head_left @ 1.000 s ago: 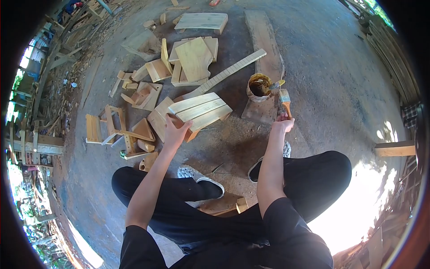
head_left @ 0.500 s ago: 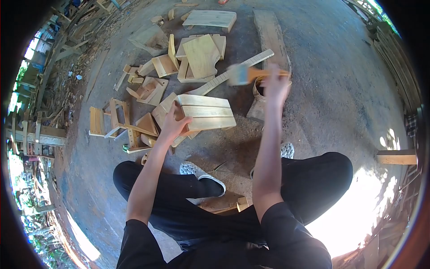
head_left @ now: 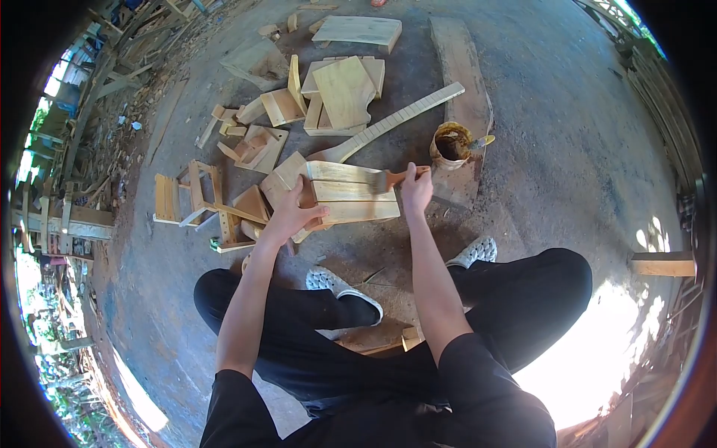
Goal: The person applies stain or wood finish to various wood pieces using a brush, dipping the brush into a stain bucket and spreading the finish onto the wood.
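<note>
My left hand (head_left: 290, 215) grips the left end of a slatted wooden box (head_left: 351, 212), its thumb over the edge and its fingers around the far side. My right hand (head_left: 417, 193) is closed around the handle of a paintbrush (head_left: 390, 179). The bristles are at the right part of the box's upper slats and look slightly blurred. Beyond my right hand stands a round tub (head_left: 449, 166) with dark brown stuff inside, and a yellowish handle (head_left: 482, 141) sticks out over its rim.
A guitar-neck-like wooden strip (head_left: 403, 116) lies slanted behind the box. A long plank (head_left: 457, 63) lies under the tub. Wooden boards (head_left: 340, 93), a light slab (head_left: 358, 31) and small frames (head_left: 196, 190) cover the floor to the left and back. My shoes (head_left: 343, 291) are close in front.
My right hand has come down and left from above the tub, bringing the paintbrush onto the box. My left hand still holds the box.
</note>
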The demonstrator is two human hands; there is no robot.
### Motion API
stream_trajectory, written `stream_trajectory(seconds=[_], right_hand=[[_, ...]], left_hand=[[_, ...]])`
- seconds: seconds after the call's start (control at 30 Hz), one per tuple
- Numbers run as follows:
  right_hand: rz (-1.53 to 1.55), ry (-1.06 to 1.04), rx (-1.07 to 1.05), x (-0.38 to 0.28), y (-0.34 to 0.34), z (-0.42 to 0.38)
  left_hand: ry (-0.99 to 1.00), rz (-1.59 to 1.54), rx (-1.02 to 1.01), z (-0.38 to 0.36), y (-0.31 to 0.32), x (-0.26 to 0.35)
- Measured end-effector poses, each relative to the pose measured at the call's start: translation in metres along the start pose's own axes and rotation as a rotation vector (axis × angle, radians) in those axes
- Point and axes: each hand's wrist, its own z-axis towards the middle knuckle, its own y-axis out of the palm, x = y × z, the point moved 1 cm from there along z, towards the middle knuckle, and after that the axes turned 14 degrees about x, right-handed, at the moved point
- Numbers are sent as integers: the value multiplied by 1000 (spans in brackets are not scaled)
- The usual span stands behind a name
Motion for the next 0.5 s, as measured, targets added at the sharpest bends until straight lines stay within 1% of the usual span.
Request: stream_trajectory(seconds=[0.03,0.1,0.13,0.2,0.27,0.33,0.37,0.43,0.47,0.5], right_hand=[[1,0,0,-6,-9,2],[-176,-154,52,-15,-22,6],[-174,-156,52,-18,-21,4],[-23,-298,-94,-27,-12,-7],[1,-469,-134,-57,-13,-18],[59,-464,-208,-90,-17,-20],[55,-464,-207,-105,-20,-17],[191,-321,-297,-131,-20,-12],[192,-322,-297,-142,-21,-10],[437,-106,-347,-149,-22,-8]], left_hand=[[1,0,1,0,1,-3],[25,82,-12,2,3,-4],[25,81,-10,1,5,-2],[-69,-41,8,0,12,0],[-73,-73,16,1,13,-6],[-73,-108,16,5,19,-15],[-70,-137,40,8,21,-22],[-67,-167,68,10,22,-32],[-104,-156,40,12,22,-37],[-140,-144,11,13,22,-38]])
